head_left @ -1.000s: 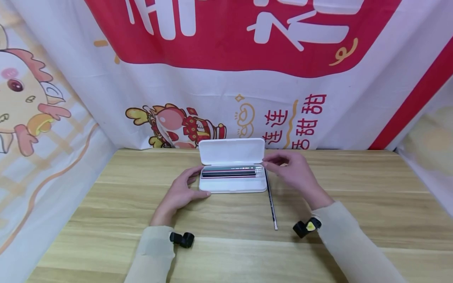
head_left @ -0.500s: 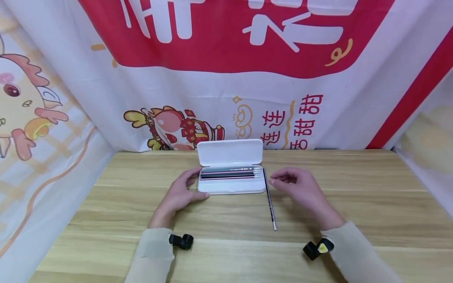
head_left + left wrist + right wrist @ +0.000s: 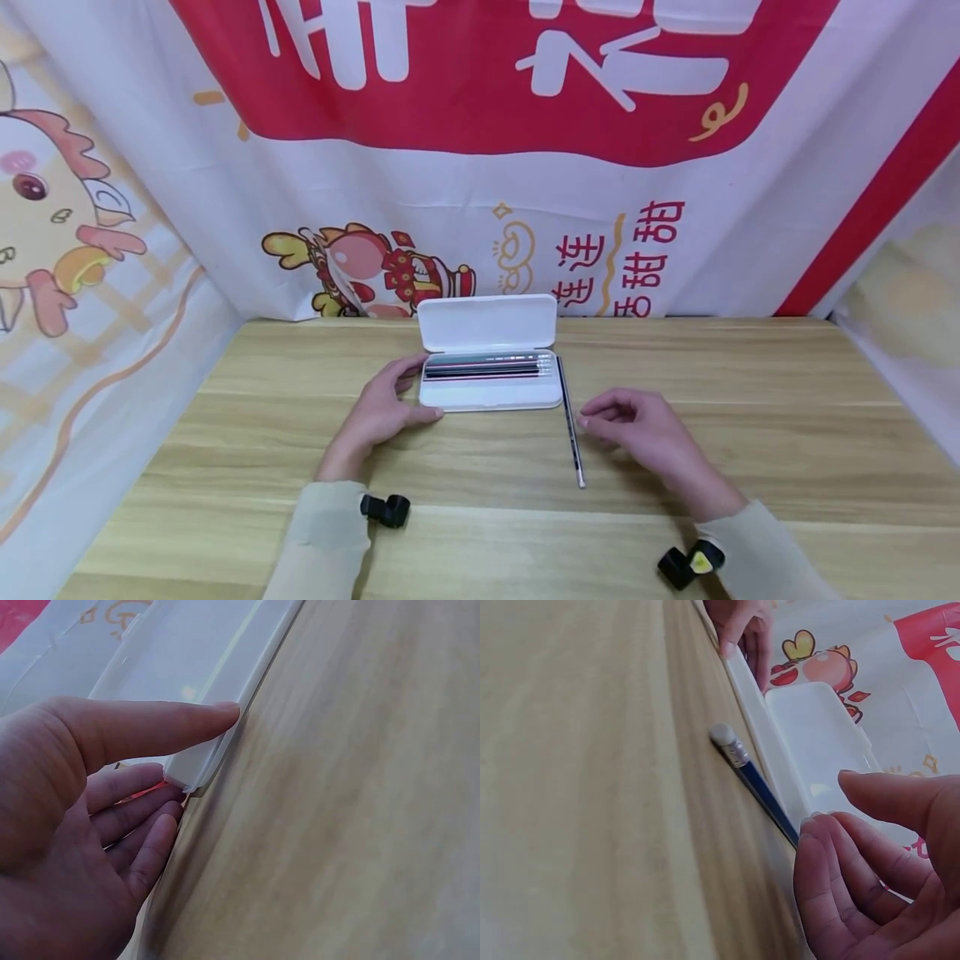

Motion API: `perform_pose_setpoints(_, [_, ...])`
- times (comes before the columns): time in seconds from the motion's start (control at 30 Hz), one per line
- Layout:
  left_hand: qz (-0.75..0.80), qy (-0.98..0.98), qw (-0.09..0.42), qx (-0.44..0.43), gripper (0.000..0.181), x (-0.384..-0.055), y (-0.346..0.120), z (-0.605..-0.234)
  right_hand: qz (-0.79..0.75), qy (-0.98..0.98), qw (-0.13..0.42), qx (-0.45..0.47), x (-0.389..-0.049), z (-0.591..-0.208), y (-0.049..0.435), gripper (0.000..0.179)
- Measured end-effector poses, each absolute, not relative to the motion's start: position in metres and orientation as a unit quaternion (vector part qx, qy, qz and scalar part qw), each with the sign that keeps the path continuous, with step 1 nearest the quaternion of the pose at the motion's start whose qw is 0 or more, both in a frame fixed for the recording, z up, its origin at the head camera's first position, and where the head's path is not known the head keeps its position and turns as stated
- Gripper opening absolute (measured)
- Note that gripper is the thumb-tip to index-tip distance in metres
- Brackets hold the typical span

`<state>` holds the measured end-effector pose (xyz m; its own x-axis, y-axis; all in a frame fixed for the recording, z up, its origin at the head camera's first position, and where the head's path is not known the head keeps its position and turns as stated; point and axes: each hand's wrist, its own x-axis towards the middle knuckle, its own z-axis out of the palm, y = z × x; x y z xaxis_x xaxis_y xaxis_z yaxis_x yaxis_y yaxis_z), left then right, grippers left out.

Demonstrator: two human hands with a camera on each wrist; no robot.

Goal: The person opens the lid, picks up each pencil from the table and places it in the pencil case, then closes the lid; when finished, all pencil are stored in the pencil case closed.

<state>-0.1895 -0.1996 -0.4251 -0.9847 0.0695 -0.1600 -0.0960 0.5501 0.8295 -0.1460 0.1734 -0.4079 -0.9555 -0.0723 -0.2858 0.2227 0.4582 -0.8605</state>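
A white pencil case [image 3: 491, 397] lies on the table with its lid [image 3: 487, 323] raised at the back. Several dark pencils [image 3: 480, 367] rest inside, along the rear half. My left hand [image 3: 382, 408] holds the case at its left end, thumb on the front edge and fingers around the side. One loose pencil [image 3: 572, 433] lies on the table by the case's right end, its white eraser pointing toward me. Just right of that pencil hovers my right hand [image 3: 637, 427], holding nothing, thumb and fingers apart in the right wrist view.
The wooden table [image 3: 480, 550] runs back to a white and red printed cloth [image 3: 480, 183] hanging behind the case. Another printed cloth [image 3: 67, 250] hangs on the left. Black wrist cameras sit on both sleeves.
My right hand has drawn away from the case's right rear corner, toward me and slightly right, along the loose pencil. The left hand, case and pencils stay in place.
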Motion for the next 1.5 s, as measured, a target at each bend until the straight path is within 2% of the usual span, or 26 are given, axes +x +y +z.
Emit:
perform_pose_setpoints(0.27, [0.479, 0.873, 0.088, -0.004, 0.090, -0.188, -0.198, -0.423, -0.527, 0.831, 0.169, 0.048, -0.142, -0.418, 0.172, 0.037])
perform_pose_setpoints(0.77, [0.477, 0.874, 0.090, -0.009, 0.091, -0.188, -0.198, -0.425, -0.511, 0.837, 0.186, 0.058, -0.138, -0.416, 0.170, 0.031])
perform_pose_setpoints(1.03, [0.475, 0.875, 0.092, -0.011, 0.091, -0.188, -0.198, -0.425, -0.437, 0.883, 0.173, 0.012, -0.135, -0.413, 0.168, 0.037])
perform_pose_setpoints(1.5, [0.472, 0.876, 0.096, -0.013, 0.093, -0.189, -0.197, -0.421, -0.413, 0.889, 0.194, 0.020, -0.133, -0.406, 0.174, 0.016])
